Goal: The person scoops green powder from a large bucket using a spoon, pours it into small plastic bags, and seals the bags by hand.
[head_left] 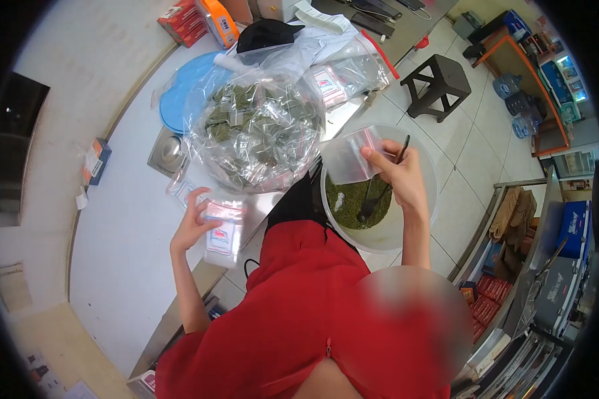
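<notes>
My right hand (399,169) pinches an empty-looking clear zip bag (354,156) and also holds the dark handle of a spoon (372,205). The spoon's bowl rests in green flaky material (354,211) inside a round white tub (412,229). My left hand (194,223) is on a pack of printed zip bags (221,236) at the table's edge, its fingers curled over the pack's left side. Between and beyond my hands, a large clear bag (259,130) holds several small filled packets. A small scale (169,153) stands left of it.
The white table (113,246) curves along the left, with a blue lid (191,90) and a small box (98,161) on it. More packaged bags (329,86) lie at the back. A dark stool (438,86) stands beyond the tub; shelves (492,292) line the right.
</notes>
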